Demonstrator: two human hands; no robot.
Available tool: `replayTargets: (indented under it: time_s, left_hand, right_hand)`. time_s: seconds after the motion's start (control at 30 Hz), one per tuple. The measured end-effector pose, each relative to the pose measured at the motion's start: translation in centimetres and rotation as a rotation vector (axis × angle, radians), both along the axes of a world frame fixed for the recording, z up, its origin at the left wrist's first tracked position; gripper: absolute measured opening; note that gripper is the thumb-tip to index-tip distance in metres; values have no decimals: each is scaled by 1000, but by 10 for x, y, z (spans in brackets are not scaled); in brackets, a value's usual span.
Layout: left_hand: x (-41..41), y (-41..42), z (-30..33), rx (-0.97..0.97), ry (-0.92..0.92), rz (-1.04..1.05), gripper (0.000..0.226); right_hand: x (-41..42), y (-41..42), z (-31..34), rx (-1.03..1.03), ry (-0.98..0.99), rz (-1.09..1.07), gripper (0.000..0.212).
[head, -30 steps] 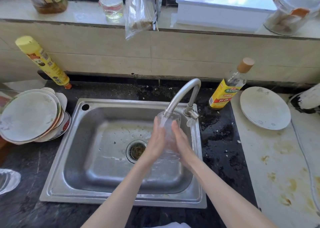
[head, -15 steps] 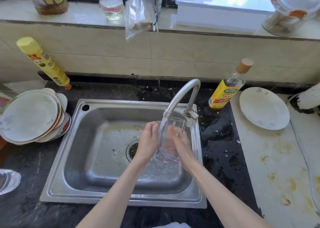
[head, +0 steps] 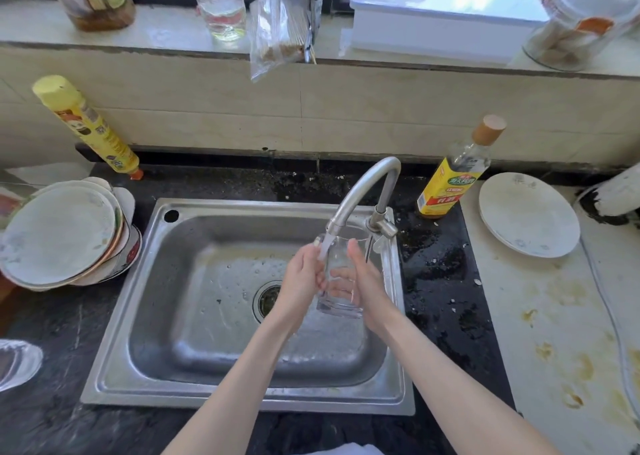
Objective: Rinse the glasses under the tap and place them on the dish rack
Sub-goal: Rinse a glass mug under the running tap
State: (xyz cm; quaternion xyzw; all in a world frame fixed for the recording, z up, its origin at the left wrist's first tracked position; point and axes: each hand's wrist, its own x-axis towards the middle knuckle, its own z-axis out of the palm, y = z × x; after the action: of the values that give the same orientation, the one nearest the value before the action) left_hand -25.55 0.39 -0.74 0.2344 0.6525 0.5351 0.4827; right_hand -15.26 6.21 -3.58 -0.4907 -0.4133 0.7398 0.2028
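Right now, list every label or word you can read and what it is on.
Glass bottle, yellow label: Chinese characters on green and red bands, too blurred to read.
Yellow spray can: picture and small print, too small to read.
Bowl under the stacked plates: red marks, unreadable.
Nothing else carries text.

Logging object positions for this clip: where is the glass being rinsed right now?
In the head view the glass is upright over the sink's right side, just under the tap spout, held between the left hand and right hand.
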Motion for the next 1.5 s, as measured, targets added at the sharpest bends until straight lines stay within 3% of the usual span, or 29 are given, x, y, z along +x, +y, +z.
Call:
replayTargets:
  time_s: [0.1, 0.23, 0.4, 0.6, 0.87, 0.97, 1.07, 1.17, 1.33, 1.4, 1.5]
  left_hand:
    - [-9, -14, -9, -46, 57, -58, 36]
    - [-19, -23, -9, -80, -54, -78, 49]
    - [-27, -24, -9, -161, -58, -121, 60]
    - [-36, -34, -7, -156, -118, -225, 43]
    - [-43, -36, -23, -93, 0, -279, 62]
    - [-42, -36, -24, -109, 13, -247, 69]
    - [-43, -37, -26, -127, -25, -225, 59]
    - [-42, -38, -29, -145, -43, -185, 32]
    - [-28, -40, -38, -165, -1, -128, 24]
    - [-24, -42, -44, -161, 23, -112, 30]
    - [-21, -45, -53, -157, 19, -78, 32]
  right_hand:
    - [2, -2, 0, 24, 26, 42, 52]
    - [7, 2, -2, 164, -75, 249, 77]
    - [12, 8, 3, 317, -208, 456, 70]
    - [14, 7, 1, 401, -201, 486, 76]
    - [10, 9, 10, 470, -160, 482, 78]
    - [8, 9, 12, 472, -171, 476, 81]
    - [6, 9, 14, 468, -198, 501, 84]
    - [7, 11, 10, 417, -230, 545, 87]
    - [10, 13, -2, 251, -268, 575, 95]
    - [12, 15, -3, 198, -272, 617, 86]
    - [18, 22, -5, 86, -228, 548, 55]
